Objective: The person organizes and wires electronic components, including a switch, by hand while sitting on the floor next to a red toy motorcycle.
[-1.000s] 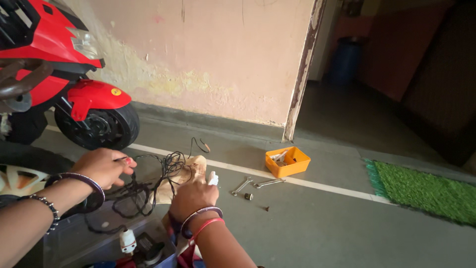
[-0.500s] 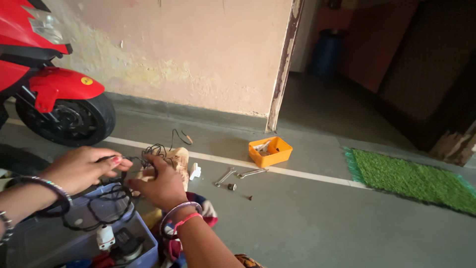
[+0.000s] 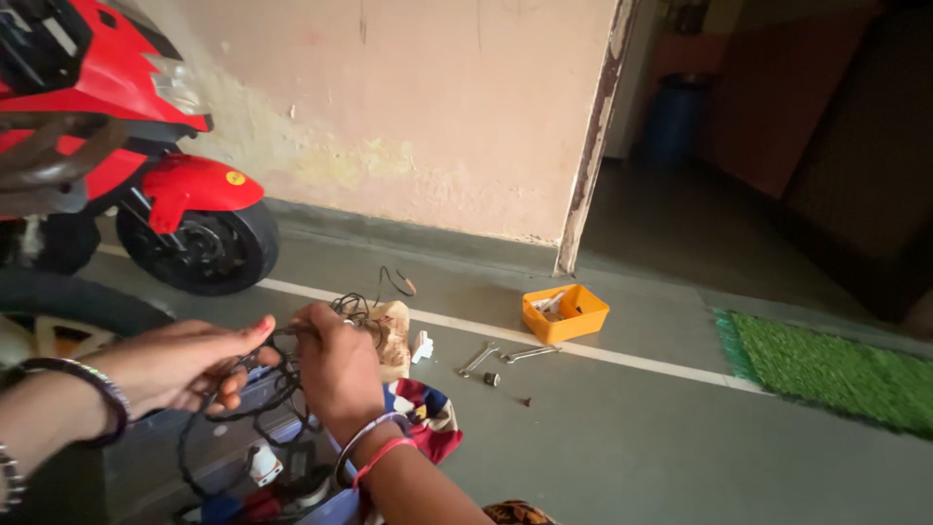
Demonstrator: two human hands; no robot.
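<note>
My left hand [image 3: 185,365] and my right hand [image 3: 335,365] both grip a tangle of thin black wires [image 3: 282,389] just above the floor. The hands are a short way apart with the wires stretched between them. A loose wire end [image 3: 394,282] curls up beyond my right hand. A tan object [image 3: 394,335] lies right behind my right hand, with a small white piece [image 3: 422,346] beside it. Under the wires sits a grey-blue box [image 3: 194,457] holding a white plug [image 3: 262,465] and more cable. Bangles circle both wrists.
A red ride-on toy motorbike [image 3: 146,175] stands at the left by the pink wall. An orange tray [image 3: 565,313], two spanners [image 3: 505,356] and small bolts lie on the grey floor. A green mat [image 3: 836,369] is at the right. A doorway opens behind.
My hands have come closer together on the wires, the right one shifting left toward the other. The view has swung, so the motorbike shows more at the left.
</note>
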